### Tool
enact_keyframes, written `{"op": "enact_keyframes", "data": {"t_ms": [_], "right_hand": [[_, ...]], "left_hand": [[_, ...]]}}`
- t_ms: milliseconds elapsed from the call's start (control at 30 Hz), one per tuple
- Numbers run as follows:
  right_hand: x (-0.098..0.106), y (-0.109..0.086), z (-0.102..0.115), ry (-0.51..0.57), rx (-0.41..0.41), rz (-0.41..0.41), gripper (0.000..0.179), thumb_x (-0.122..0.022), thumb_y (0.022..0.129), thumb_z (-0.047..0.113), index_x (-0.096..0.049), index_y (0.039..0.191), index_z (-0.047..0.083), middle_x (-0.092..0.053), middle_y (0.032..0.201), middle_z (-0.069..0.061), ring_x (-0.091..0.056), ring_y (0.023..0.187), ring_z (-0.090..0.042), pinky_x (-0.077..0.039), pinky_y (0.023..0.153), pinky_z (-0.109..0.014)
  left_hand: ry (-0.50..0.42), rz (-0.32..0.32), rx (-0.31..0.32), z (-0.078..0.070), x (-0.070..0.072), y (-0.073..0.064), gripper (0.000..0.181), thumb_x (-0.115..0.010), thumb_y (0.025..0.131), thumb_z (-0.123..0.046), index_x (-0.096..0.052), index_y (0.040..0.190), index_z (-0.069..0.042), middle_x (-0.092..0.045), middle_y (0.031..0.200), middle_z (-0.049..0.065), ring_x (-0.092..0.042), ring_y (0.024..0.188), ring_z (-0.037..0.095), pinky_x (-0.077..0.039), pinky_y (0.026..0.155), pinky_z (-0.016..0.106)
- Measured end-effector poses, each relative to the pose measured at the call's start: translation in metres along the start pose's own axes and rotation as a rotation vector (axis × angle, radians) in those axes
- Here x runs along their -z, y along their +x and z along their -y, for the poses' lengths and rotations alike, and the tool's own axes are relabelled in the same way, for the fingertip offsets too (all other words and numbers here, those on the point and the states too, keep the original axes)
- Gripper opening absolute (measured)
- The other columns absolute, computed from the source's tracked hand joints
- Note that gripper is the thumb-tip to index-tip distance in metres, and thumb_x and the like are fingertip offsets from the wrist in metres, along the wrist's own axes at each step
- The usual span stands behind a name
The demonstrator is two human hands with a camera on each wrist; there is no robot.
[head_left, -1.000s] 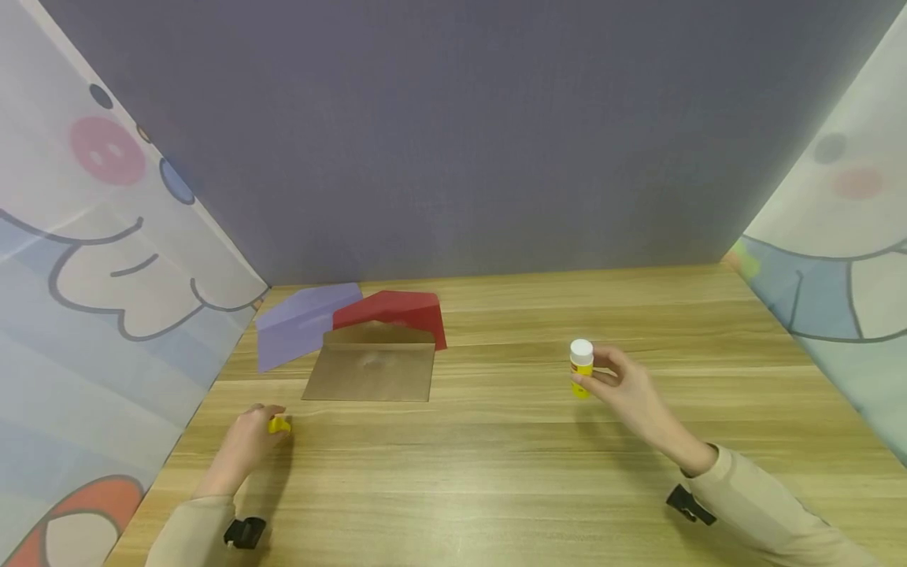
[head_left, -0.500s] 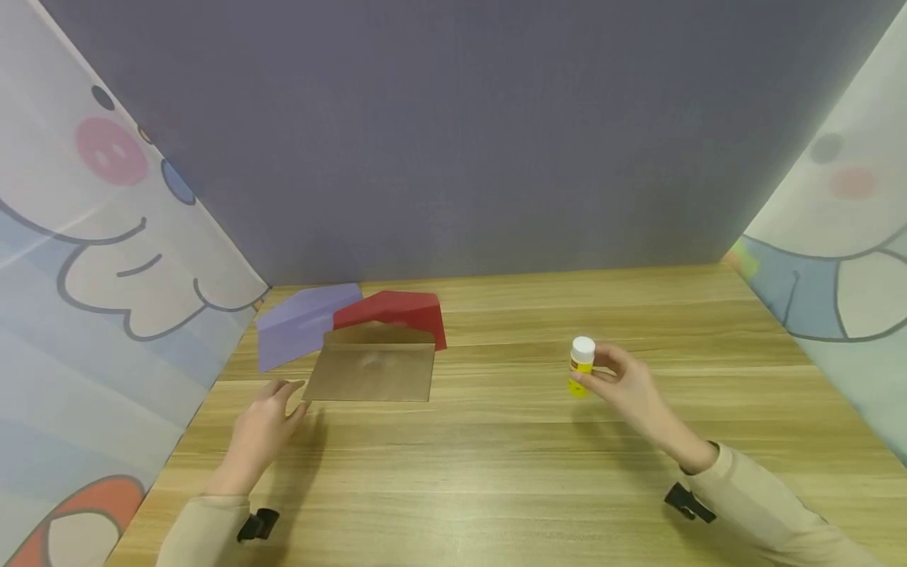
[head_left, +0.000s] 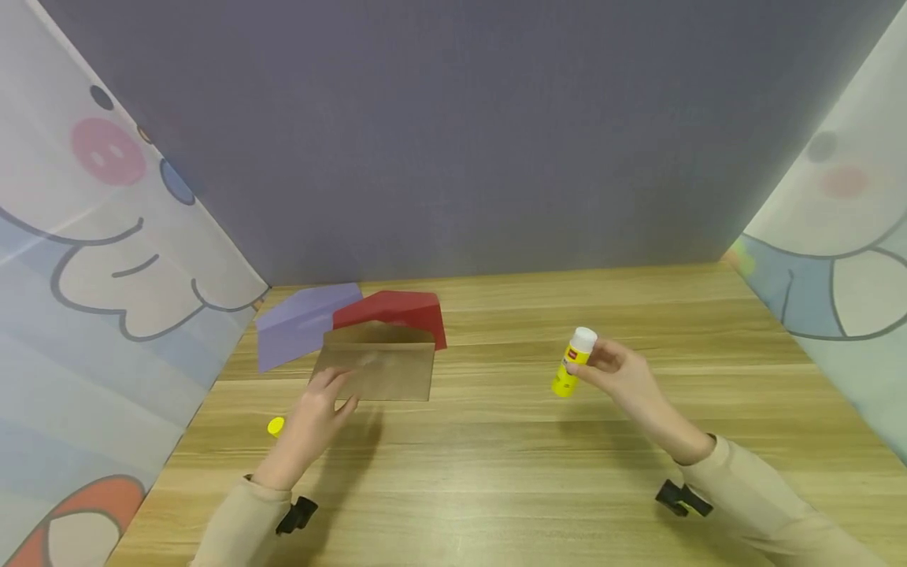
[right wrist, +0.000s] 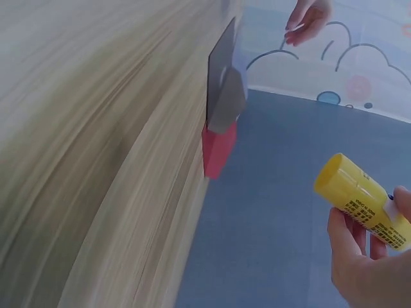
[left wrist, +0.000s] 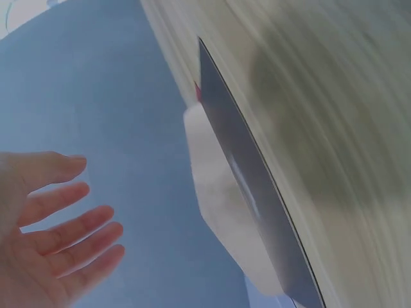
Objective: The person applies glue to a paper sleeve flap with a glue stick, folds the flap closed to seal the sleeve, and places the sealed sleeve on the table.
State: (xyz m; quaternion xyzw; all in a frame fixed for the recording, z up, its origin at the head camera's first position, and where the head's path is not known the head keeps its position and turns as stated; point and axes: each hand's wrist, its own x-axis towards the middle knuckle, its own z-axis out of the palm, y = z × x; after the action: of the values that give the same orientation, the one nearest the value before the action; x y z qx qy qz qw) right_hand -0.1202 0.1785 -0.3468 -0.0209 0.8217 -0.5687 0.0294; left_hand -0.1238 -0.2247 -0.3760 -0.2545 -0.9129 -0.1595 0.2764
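Note:
My right hand (head_left: 627, 386) pinches a yellow glue stick (head_left: 571, 362) above the right half of the table, its white end up and tilted to the right. Part of the label shows in the right wrist view, where the yellow end of the glue stick (right wrist: 363, 199) points away from the fingers. Over the lower left corner of a brown envelope (head_left: 393, 376) reaches my left hand (head_left: 312, 421), fingers loosely spread and holding nothing. The envelope's flap is folded open toward the back. On the wood to the left of this hand lies a small yellow cap (head_left: 276, 426).
Behind the brown envelope lie a red envelope (head_left: 418, 315) and a purple envelope (head_left: 305, 323), partly overlapped. A grey panel (head_left: 468, 157) stands along the table's (head_left: 496, 472) back edge. Printed cartoon sheets (head_left: 92, 276) hang at both sides.
My left hand has let go of the yellow cap on the table and moved right, over the brown envelope. The glue stick has tilted in my right hand, its lower end swinging left.

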Motion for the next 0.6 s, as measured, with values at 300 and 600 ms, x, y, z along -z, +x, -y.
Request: {"op": "enact_keyframes", "data": {"t_ms": [300, 600], "right_hand": [[-0.005, 0.006, 0.001, 0.363, -0.101, 0.119, 0.065, -0.060, 0.085, 0.022, -0.028, 0.133, -0.007, -0.042, 0.126, -0.020, -0.052, 0.103, -0.010, -0.043, 0.090, -0.028], [-0.012, 0.009, 0.002, 0.566, -0.117, 0.127, 0.063, -0.058, 0.086, 0.013, -0.022, 0.132, -0.011, -0.045, 0.114, -0.008, -0.054, 0.097, -0.007, -0.043, 0.090, -0.026]], "left_hand": [[-0.132, -0.050, -0.039, -0.020, -0.017, 0.012, 0.035, -0.073, 0.065, 0.002, -0.062, 0.099, 0.003, -0.061, 0.094, 0.014, -0.057, 0.088, 0.028, -0.049, 0.077, 0.037], [-0.277, -0.121, -0.075, -0.046, -0.042, 0.026, 0.032, -0.072, 0.066, 0.003, -0.062, 0.096, 0.005, -0.062, 0.090, 0.012, -0.059, 0.083, 0.026, -0.051, 0.072, 0.034]]}}
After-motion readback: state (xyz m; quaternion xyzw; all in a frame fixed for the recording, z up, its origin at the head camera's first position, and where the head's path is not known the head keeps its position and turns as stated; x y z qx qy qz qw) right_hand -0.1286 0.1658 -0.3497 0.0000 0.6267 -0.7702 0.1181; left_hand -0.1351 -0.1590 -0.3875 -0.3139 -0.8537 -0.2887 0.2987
